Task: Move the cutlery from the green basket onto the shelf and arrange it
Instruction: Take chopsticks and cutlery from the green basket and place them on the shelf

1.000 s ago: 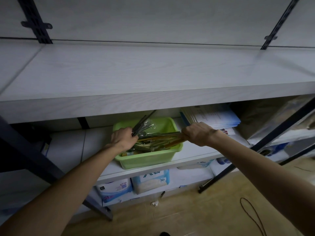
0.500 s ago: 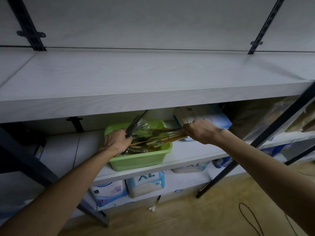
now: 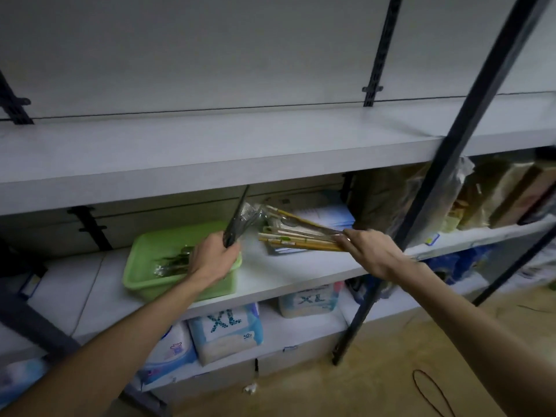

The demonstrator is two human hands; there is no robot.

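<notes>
A person's left hand (image 3: pixel 212 257) grips a dark wrapped cutlery bundle (image 3: pixel 240 219) above the green basket (image 3: pixel 141 266) while the right hand (image 3: pixel 368 251) pinches a bundle of chopsticks (image 3: pixel 298 236) over the lower shelf (image 3: pixel 301 267); both should be lifted level, clear of the upper shelf (image 3: pixel 210 152) edge.

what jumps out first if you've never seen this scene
Two bare hands reach in under a pale shelf board: the left hand grips a dark, plastic-wrapped bundle of cutlery above the green basket. The right hand holds a bundle of wooden-handled utensils lifted clear of the basket to its right. More cutlery lies in the basket.
</notes>
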